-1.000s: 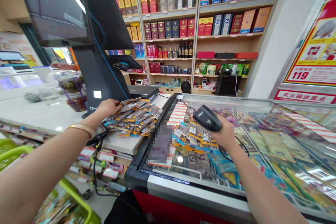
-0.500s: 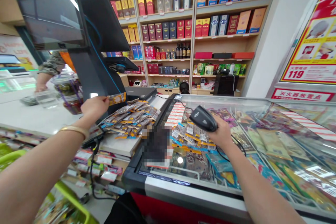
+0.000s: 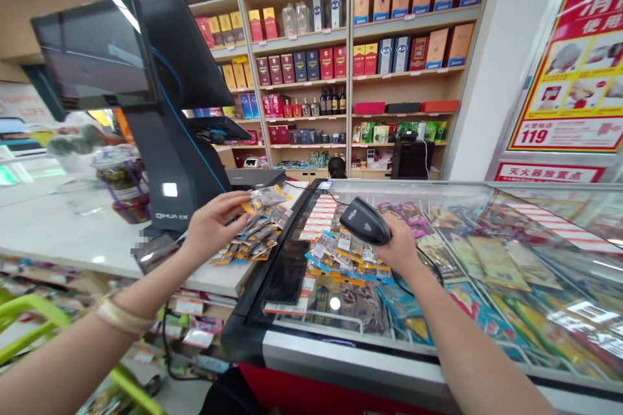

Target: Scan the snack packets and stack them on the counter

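Note:
My right hand (image 3: pixel 400 243) is wrapped round a black barcode scanner (image 3: pixel 365 220), held above the glass-topped case (image 3: pixel 341 331) with its head pointing left. Under the scanner, a spread of small snack packets (image 3: pixel 341 256) lies on the glass. My left hand (image 3: pixel 217 224) reaches over a pile of similar packets (image 3: pixel 256 237) on the white counter. Its fingers pinch one clear packet (image 3: pixel 267 197) with orange edges just above the pile. Beside the packets on the glass lies a dark phone (image 3: pixel 287 272).
A dual-screen register (image 3: pixel 180 142) stands at the left, beside clear jars (image 3: pixel 124 185) on the counter (image 3: pixel 63 227). Green baskets (image 3: pixel 34 311) are at lower left. Boxed goods fill the back shelves (image 3: pixel 302 42). A person's dark hair (image 3: pixel 337 167) shows behind the case.
My left hand has moved right, from beside the register to over the pile, and the packet in it is now above the pile's right part. The view has shifted slightly.

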Demonstrator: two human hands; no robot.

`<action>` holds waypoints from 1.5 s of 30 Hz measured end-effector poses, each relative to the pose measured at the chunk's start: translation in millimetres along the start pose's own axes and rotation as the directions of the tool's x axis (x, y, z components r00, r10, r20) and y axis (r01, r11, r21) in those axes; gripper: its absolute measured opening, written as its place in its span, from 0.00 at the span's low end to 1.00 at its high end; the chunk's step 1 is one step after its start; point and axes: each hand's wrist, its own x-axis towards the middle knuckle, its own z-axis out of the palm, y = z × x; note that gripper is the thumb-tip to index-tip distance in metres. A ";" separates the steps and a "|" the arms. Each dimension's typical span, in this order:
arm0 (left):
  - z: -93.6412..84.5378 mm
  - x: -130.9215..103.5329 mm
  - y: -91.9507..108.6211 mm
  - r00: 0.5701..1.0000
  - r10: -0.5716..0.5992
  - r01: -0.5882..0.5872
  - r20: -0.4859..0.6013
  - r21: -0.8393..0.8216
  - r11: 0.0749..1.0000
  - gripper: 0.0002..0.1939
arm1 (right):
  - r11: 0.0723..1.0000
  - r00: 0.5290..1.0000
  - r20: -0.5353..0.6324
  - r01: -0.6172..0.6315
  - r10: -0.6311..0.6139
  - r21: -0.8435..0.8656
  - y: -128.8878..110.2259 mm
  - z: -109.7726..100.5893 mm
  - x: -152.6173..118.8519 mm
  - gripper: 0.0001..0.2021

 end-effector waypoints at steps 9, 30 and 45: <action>21.8 -21.7 11.4 0.788 0.524 -0.596 0.323 0.190 0.780 0.13 | 0.998 0.982 0.184 0.021 -0.030 0.052 -2.4 0.0 0.3 0.07; 110.2 -54.2 25.7 0.953 0.246 -0.277 0.175 0.180 0.944 0.18 | 0.999 0.999 -0.019 -0.030 0.030 -0.015 0.3 -2.9 1.8 0.09; 94.7 -63.0 32.9 0.917 0.286 -0.361 0.279 0.275 0.891 0.16 | 0.999 0.999 0.031 -0.019 0.020 -0.034 5.1 -1.0 -2.3 0.09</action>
